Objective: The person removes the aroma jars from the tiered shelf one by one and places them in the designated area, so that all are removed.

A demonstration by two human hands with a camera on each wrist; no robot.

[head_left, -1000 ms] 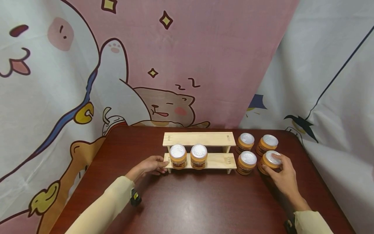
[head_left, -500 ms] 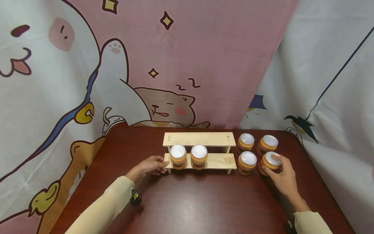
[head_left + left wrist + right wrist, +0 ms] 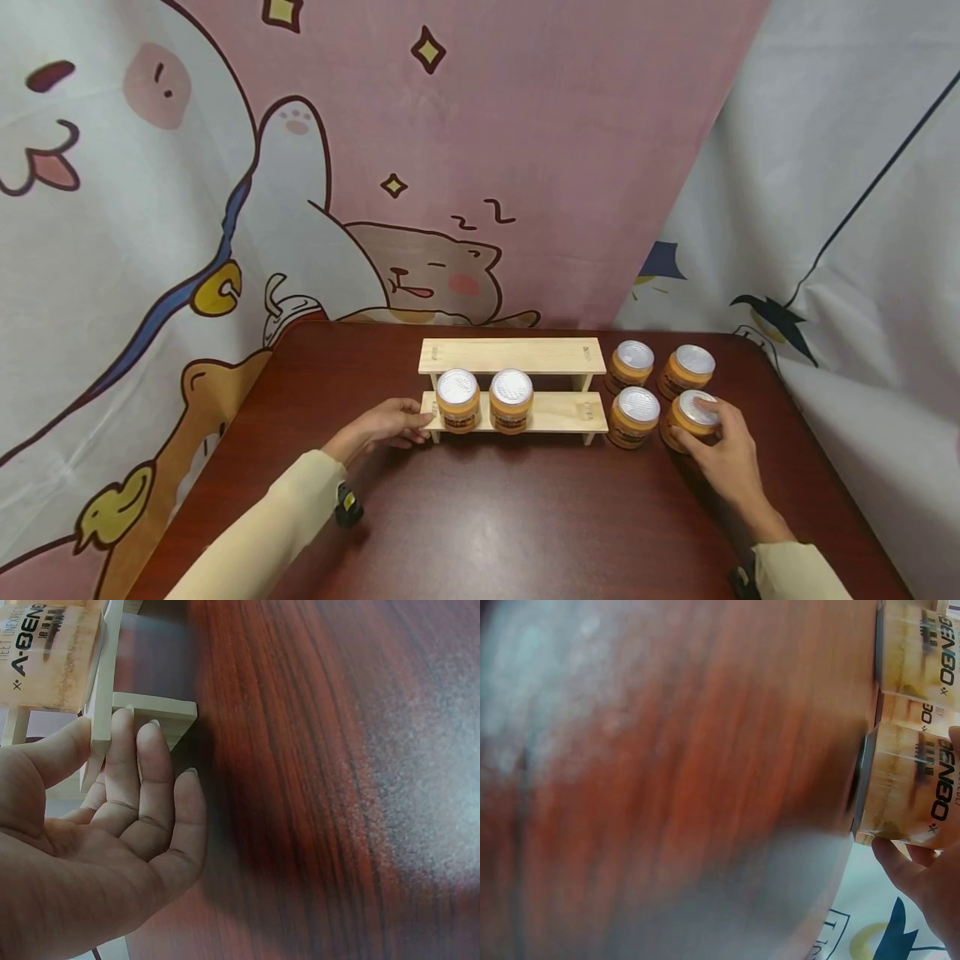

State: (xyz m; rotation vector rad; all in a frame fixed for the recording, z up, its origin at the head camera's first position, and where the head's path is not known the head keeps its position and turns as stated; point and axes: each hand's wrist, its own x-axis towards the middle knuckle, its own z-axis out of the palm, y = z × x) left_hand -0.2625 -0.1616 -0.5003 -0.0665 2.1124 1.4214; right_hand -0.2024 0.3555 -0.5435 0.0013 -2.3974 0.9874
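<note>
Barely any change over the last second. Left hand (image 3: 393, 422) stays on the wooden rack (image 3: 510, 357): thumb on top of the lower shelf's left end, fingers underneath. Right hand (image 3: 726, 458) still grips the near-right jar (image 3: 686, 414), thumb on one side, fingers at the lid; that jar looks nudged a hair toward the person, if at all. Meaning: both grips are held, no jar has changed place.

Layout: left shelf jar (image 3: 458, 404) and right shelf jar (image 3: 512, 404) stand on the lower shelf, left half. Gripped jar is right of the rack, beside the near-left jar (image 3: 633, 419); far-left jar (image 3: 632, 358) and far-right jar (image 3: 686, 371) stand behind them on the desk (image 3: 480, 517).

Hard to read: can't tell if the gripped jar's base touches the desk; the right wrist view shows a dark shadow there, and the desk is blurred. Same view cuts off the right hand and the jar tops at its edge. Left wrist view crops most of the rack; the index finger is partly hidden behind the board.
</note>
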